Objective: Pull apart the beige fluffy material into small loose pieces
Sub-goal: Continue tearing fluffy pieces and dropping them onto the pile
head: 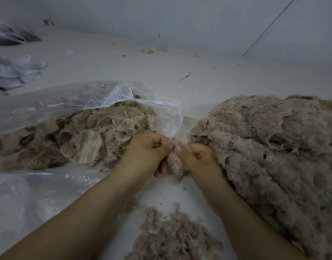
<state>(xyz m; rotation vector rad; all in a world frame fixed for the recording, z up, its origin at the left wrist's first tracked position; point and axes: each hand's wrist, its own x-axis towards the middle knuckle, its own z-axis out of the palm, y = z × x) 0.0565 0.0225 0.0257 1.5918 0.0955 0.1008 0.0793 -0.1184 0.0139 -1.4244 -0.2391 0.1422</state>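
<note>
Two hands meet at centre: the left hand (148, 149) and right hand (197, 156) each pinch one tuft of beige fluffy material (175, 162) between thumb and curled fingers. For a clean split, the grips are best kept close together and drawn apart sideways in short pulls. Matted and fibrous, the big heap (270, 147) lies right; loose pieces (172, 237) lie near; more fills the clear plastic bag (82, 102) left.
</note>
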